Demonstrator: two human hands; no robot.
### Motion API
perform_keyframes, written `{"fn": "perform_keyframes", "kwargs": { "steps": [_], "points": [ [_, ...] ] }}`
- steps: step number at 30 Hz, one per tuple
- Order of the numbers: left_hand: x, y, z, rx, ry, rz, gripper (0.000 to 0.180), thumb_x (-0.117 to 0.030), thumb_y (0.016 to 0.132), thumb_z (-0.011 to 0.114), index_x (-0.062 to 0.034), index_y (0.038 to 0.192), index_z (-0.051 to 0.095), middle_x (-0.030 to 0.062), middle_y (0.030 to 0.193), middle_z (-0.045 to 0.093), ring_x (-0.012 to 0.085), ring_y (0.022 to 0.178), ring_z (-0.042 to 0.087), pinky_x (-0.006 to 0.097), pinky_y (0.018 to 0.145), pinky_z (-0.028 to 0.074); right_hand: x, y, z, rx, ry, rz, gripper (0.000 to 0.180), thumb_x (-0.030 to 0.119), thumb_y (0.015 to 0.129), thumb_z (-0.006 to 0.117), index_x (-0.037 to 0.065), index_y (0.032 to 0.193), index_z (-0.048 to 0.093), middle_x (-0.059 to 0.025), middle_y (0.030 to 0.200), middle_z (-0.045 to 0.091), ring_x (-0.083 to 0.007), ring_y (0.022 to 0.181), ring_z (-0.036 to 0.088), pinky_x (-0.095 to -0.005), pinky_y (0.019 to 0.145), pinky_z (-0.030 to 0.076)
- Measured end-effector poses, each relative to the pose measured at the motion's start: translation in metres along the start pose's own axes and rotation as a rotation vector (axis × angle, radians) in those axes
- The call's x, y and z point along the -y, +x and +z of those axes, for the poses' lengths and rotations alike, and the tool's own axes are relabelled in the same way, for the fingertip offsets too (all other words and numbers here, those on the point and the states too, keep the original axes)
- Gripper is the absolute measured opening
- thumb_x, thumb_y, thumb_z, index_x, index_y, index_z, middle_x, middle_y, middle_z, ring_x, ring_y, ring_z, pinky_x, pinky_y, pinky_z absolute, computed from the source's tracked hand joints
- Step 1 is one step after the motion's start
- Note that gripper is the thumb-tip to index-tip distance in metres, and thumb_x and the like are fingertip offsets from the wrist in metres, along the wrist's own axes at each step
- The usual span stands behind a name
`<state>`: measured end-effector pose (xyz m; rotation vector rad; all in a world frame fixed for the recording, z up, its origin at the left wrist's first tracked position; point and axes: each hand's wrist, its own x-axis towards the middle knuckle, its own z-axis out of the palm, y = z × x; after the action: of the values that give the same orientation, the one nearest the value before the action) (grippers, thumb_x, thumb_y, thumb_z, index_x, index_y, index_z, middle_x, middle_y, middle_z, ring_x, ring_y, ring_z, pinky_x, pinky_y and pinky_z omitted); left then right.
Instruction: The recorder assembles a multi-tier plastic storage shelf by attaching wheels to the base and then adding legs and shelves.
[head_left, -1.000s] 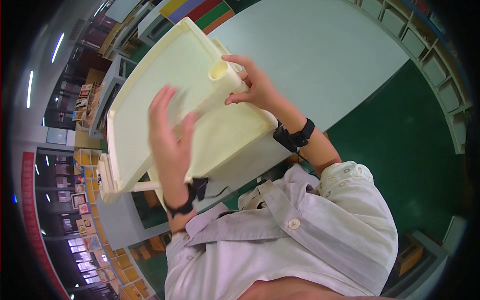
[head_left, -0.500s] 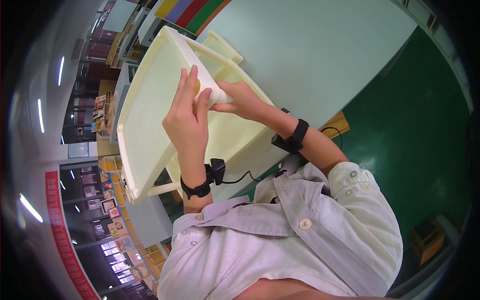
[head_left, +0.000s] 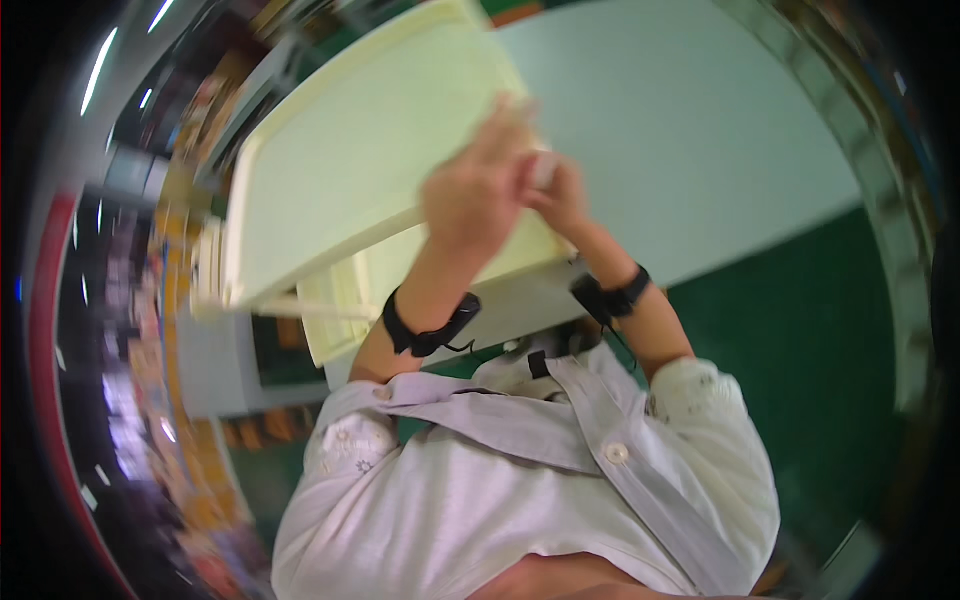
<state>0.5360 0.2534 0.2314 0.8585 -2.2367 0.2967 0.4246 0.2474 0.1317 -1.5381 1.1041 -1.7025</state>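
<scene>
Close together at the near right edge of a cream plastic rack's upper tray (head_left: 340, 140), my two hands meet over a small white piece (head_left: 543, 170). My right hand (head_left: 562, 200) is closed around this piece, whose shape is mostly covered by the fingers. My left hand (head_left: 472, 190) lies against its left side, smeared by motion, so its grip does not show clearly. Under the tilted upper tray, a lower cream tray (head_left: 400, 255) is partly visible behind my left forearm.
The rack stands on a pale grey-white table (head_left: 690, 140) that stretches to the right. Green floor (head_left: 790, 330) lies beyond its near edge. Black bands with small devices and cables circle both wrists. Blurred shelves (head_left: 190, 400) line the left side.
The view has swung, and the rack appears shifted and turned. Both hands moved right and slightly up in the picture, still together at the white piece. My left hand has become blurred.
</scene>
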Motion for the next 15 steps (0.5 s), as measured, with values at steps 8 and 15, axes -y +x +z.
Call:
{"fn": "perform_keyframes", "kwargs": {
  "steps": [8, 15],
  "points": [
    [0.077, -0.058, -0.118, -0.341, -0.034, -0.091, 0.022, -0.012, 0.082, 0.050, -0.0042, 0.100, 0.059, 0.0126, 0.110, 0.055, 0.0255, 0.099, 0.052, 0.035, 0.088, 0.039, -0.022, 0.012, -0.067, -0.307, -0.356, -0.056, 0.013, 0.009, 0.077, 0.058, -0.001, 0.084, 0.054, -0.0067, 0.074, 0.057, -0.0121, 0.066, 0.051, -0.0264, 0.060, 0.043],
    [0.136, -0.144, -0.138, -0.491, -0.242, -0.557, 0.023, -0.014, 0.085, 0.045, -0.0058, 0.102, 0.058, 0.0071, 0.102, 0.056, 0.0179, 0.093, 0.053, 0.026, 0.076, 0.041, -0.033, -0.036, -0.044, -0.202, -0.366, -0.410, 0.019, -0.001, 0.071, 0.061, 0.002, 0.087, 0.052, -0.0064, 0.081, 0.053, -0.0190, 0.077, 0.051, -0.0296, 0.073, 0.042]
  ]
}}
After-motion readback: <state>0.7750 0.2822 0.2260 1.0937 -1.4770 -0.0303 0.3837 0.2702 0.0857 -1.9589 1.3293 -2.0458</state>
